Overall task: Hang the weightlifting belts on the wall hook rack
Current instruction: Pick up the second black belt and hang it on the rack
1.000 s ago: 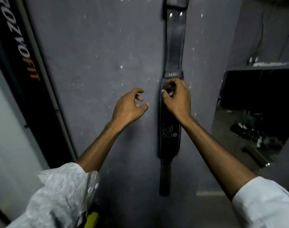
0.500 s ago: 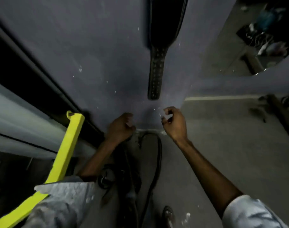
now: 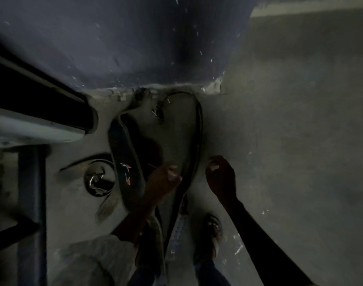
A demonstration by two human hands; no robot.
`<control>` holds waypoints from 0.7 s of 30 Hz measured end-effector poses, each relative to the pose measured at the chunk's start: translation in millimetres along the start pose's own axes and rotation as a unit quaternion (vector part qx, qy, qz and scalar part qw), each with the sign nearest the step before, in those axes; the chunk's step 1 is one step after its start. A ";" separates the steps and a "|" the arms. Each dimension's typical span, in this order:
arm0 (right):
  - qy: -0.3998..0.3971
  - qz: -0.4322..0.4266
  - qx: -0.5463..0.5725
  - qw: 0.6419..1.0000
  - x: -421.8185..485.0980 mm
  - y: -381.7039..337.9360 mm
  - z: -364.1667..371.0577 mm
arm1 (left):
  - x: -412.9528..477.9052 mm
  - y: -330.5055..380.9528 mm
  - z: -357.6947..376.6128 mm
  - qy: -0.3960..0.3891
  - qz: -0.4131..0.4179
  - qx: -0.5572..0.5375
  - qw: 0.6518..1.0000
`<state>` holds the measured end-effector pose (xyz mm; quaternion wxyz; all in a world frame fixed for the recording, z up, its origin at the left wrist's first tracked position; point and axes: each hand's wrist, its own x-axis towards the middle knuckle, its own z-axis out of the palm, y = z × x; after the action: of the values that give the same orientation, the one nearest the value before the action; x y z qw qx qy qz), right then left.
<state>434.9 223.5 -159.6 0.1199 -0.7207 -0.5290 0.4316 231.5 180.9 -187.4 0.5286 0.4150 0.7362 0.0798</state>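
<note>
I am looking down at the dim floor by the foot of the grey wall. Several black weightlifting belts lie there in a heap. A wide belt with a red logo lies on the left. A looped belt standing on its edge curves to the wall, and its perforated strap runs back toward my feet. A third belt with a metal buckle lies further left. My left hand is down at the loop's near edge with curled fingers; whether it grips is unclear. My right hand hovers just right of the loop, holding nothing.
The grey wall meets the floor just behind the belts. A dark and white frame juts out on the left, with a blue post below it. My shoe stands near the strap. Bare concrete floor spreads to the right.
The view has tilted from the belt hanging on the wall down to the floor. Both hands left the hung belt and dropped to the belts lying on the ground.
</note>
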 end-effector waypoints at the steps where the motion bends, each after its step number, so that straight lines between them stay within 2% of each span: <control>1: -0.005 0.008 -0.002 1.000 13.0 24.5 14.6 | 23.0 -9.6 20.0 -0.004 -0.011 0.016 1.000; 6: -0.021 0.044 0.000 0.999 69.4 129.2 78.1 | 112.7 -18.6 104.5 0.011 0.002 0.083 0.996; 11: -0.043 0.069 0.039 0.996 91.9 181.2 102.2 | 167.6 -39.7 163.1 0.023 0.021 0.161 0.986; 13: -0.043 0.075 0.060 0.994 92.2 184.8 100.1 | 172.1 -40.5 165.8 0.040 0.021 0.172 0.984; 16: -0.040 0.096 0.090 0.990 86.4 175.2 80.8 | 156.0 -21.5 154.4 -0.025 -0.021 0.151 0.988; 19: -0.046 0.104 0.108 0.988 78.4 146.8 56.1 | 127.9 3.1 131.9 -0.045 -0.035 0.082 0.995; 21: -0.049 0.086 0.112 0.989 73.7 121.8 37.0 | 107.0 26.9 108.2 -0.047 -0.009 0.034 0.998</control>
<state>492.5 226.7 -294.9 0.1361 -0.7237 -0.4189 0.5313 326.6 237.8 -294.9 0.5486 0.4296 0.7166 0.0309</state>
